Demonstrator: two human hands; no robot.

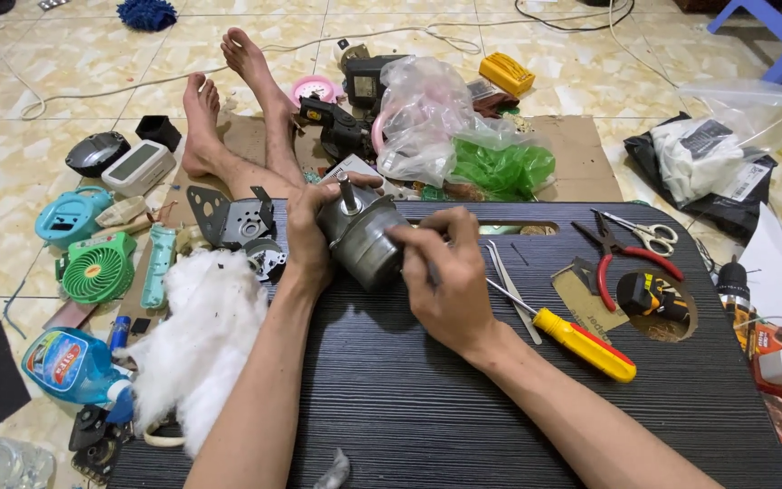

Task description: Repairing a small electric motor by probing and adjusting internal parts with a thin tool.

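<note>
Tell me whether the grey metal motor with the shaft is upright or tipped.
Tipped: the grey metal motor leans on the black table, shaft slanting up-left, held between left hand and right hand.

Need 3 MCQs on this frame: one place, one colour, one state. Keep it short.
1. Where does the screwdriver lie?
A. on the dark board, right of the right hand
B. on the tiled floor
C. on the white fluff

2. What colour is the small fan?
A. red
B. green
C. black

3. How is the grey motor held?
A. lying untouched
B. by the right hand alone
C. by both hands, left hand at its shaft end

Answers:
1 A: its yellow handle rests on the board beside the right forearm.
2 B: its grille and casing are green.
3 C: the left hand wraps its far end and the right hand's fingers are on its side.
</note>
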